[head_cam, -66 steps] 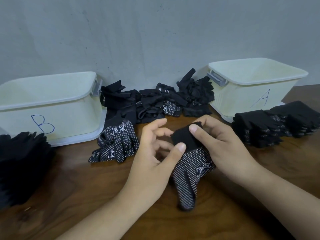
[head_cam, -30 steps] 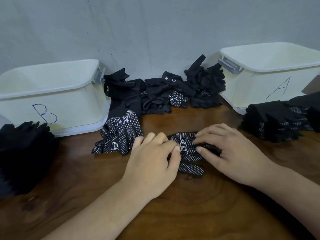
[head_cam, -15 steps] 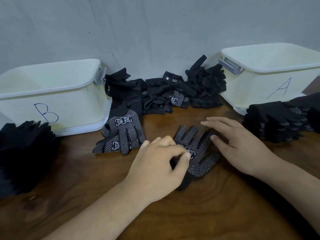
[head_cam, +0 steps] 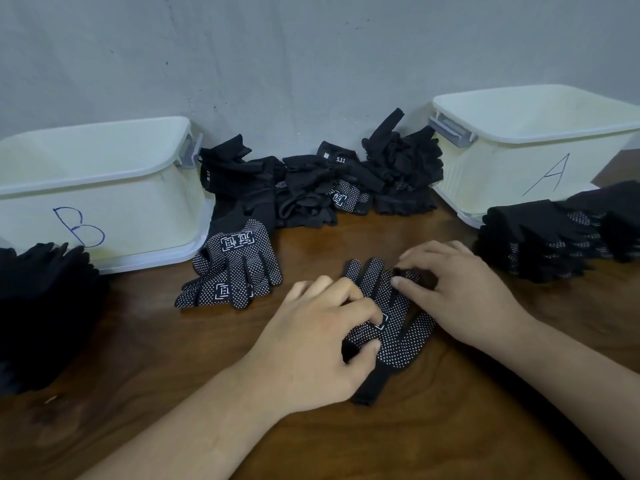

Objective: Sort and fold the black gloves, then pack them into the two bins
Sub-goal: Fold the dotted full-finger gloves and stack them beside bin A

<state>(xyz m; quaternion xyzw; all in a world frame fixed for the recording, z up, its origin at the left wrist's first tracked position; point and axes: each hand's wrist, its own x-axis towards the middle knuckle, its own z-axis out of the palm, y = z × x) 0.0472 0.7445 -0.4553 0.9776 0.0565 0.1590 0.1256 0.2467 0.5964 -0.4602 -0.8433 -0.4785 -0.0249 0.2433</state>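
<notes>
Grip tightened — right hand (head_cam: 460, 296) now pinches dotted glove (head_cam: 398, 341); left hand (head_cam: 311, 344) holds.

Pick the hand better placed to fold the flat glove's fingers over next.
Right. The right hand pinches the glove at its finger ends; the left hand holds its palm down, likely the anchor.

Wooden table (head_cam: 381, 445) with bin B (head_cam: 138, 216), bin A (head_cam: 502, 174), gloves (head_cam: 311, 188), maybe stacks (head_cam: 540, 237)

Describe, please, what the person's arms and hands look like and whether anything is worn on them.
The left hand and right hand are bare: no gloves, rings or watch show. The left forearm and right forearm are bare too, with no sleeve in view. The fingernails look short and unpainted.
</notes>
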